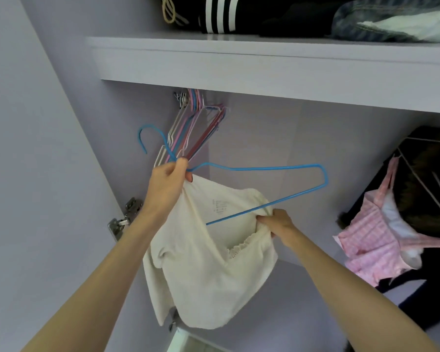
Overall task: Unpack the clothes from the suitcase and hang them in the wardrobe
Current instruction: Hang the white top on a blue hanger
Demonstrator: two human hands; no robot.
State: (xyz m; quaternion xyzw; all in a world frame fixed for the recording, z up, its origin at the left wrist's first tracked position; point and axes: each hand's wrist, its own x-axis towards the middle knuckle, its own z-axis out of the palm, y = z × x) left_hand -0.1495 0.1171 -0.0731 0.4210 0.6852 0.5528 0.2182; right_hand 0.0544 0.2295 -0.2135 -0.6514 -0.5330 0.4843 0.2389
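soft, even, cool-tinted light, fairly bright, with faint shadow under the pale lilac wardrobe shelf (264, 59). wide-angle bending curves its edges; fine detail looks slightly smeared, corners softest.

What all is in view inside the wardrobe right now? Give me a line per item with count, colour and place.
blue hanger: one, blue wire, held out in front of the wardrobe, one end inside the top
cream top: one, cream, draped below the blue hanger, partly threaded on it
spare hangers: a bunch, pink, blue, red and white, hanging under the shelf at the left
shelf: one, pale lilac, across the top
folded clothes: several, black with white stripes, denim, white, on the shelf
pink garment: one, pink check, hanging at the right
dark garment: one, black, behind the pink one
door hinge: one, metal, left side
left hand: pinches the blue hanger's neck and the top
right hand: grips the top's neckline
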